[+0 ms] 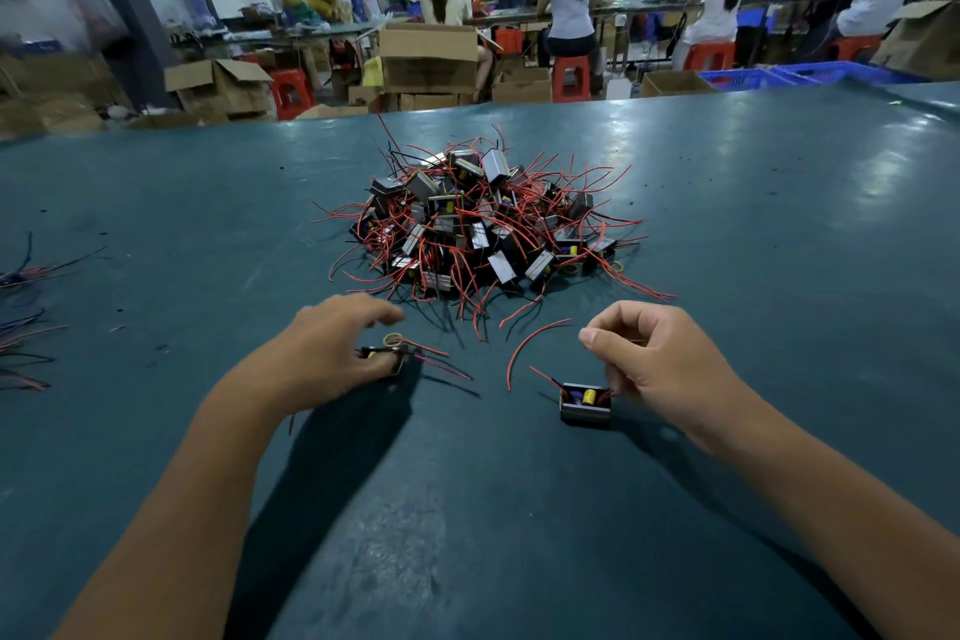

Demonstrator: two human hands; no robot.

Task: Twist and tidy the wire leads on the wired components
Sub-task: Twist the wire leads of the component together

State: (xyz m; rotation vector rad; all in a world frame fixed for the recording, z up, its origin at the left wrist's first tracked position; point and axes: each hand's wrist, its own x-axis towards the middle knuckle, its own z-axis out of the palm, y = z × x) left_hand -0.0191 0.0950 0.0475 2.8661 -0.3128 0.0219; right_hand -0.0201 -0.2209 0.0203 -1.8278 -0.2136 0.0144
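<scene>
Centrally, in the head view, a heap of wired components [480, 224] is seen on the teal bench [753, 234], black blocks tangled with red and black leads spreading outward on all sides. Near the heap, the left hand [332, 353] is laid palm-down over one component [387, 356], fingers curved around it; its red leads [441, 364] trail to the right across the bench. The grip appears closed on the part, though the contact is partly hidden. The right hand [654, 364] is held loosely curled, thumb against forefinger; whether a wire is pinched cannot be told. A second component [585, 403] sits on the bench just beside this hand, with a curved red lead [524, 346] lying to its far left. Loose wires [23, 327] are noted at the left edge.
</scene>
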